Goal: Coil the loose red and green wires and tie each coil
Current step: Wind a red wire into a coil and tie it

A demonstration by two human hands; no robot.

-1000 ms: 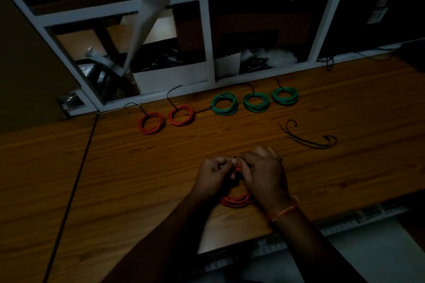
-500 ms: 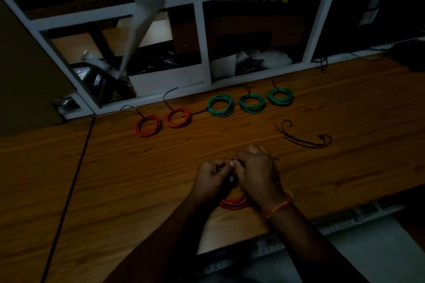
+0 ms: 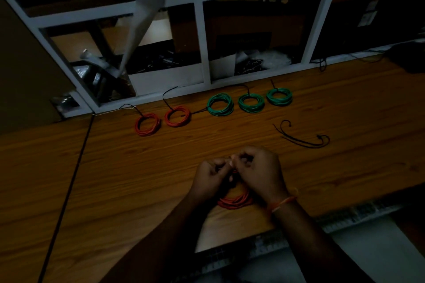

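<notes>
A red wire coil [image 3: 234, 202] lies on the wooden table [image 3: 138, 179] near the front edge, its far side hidden under my hands. My left hand [image 3: 209, 179] and my right hand [image 3: 259, 172] meet over the coil's top, fingers curled and pinching there; the thin tie itself is too dark to make out. Two tied red coils [image 3: 148, 124] [image 3: 177, 117] and three tied green coils [image 3: 220, 104] [image 3: 251, 103] [image 3: 279, 97] lie in a row at the back.
Loose black tie strings [image 3: 303, 138] lie to the right of my hands. A white-framed shelf unit [image 3: 202, 48] full of clutter stands behind the coils. A black cable [image 3: 69, 190] runs down the left side of the table.
My hands have stayed over the red coil, with small finger movements at its top. The view has shifted slightly.
</notes>
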